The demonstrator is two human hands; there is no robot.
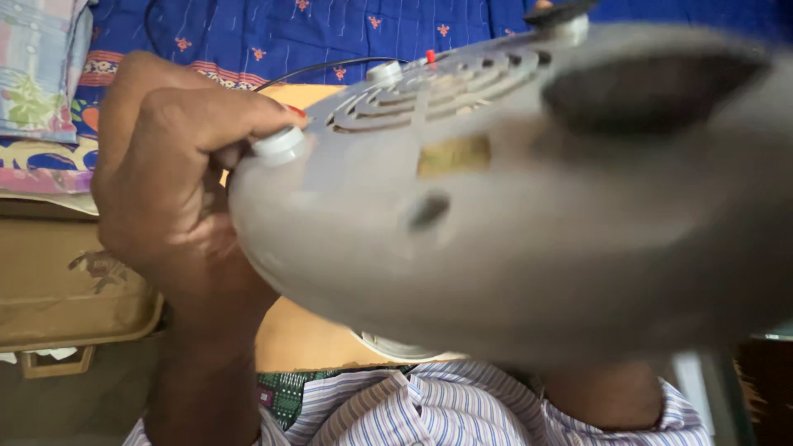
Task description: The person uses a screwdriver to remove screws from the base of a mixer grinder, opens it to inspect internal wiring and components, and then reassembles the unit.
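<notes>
left hand (169, 177) at frame left, forearm coming up from bottom edge, wrist bent, back of hand toward camera. fingers (239, 116) curled over, clamped on the left rim of a grey plastic appliance base (462, 239), thumb side tucked behind the rim, fingertip pressed just beside a small white round foot (279, 142). behind the hand, far left, a folded patterned cloth (37, 66) and below it a brown cardboard box (66, 281). the grey base is held up close to the camera, underside facing it, tilted, filling centre and right of the view, blurred. circular vent slots (429, 91) near its top, a yellowish label patch (453, 154), a small dark oval hole (429, 211) under it. a thin black cable (322, 68) runs behind the top edge over a blue printed bedsheet (330, 29). large dark oval recess (652, 87) at upper right. below, a striped shirt (446, 409). right hand not seen, hidden behind the base or out of frame, cannot tell its grip.
</notes>
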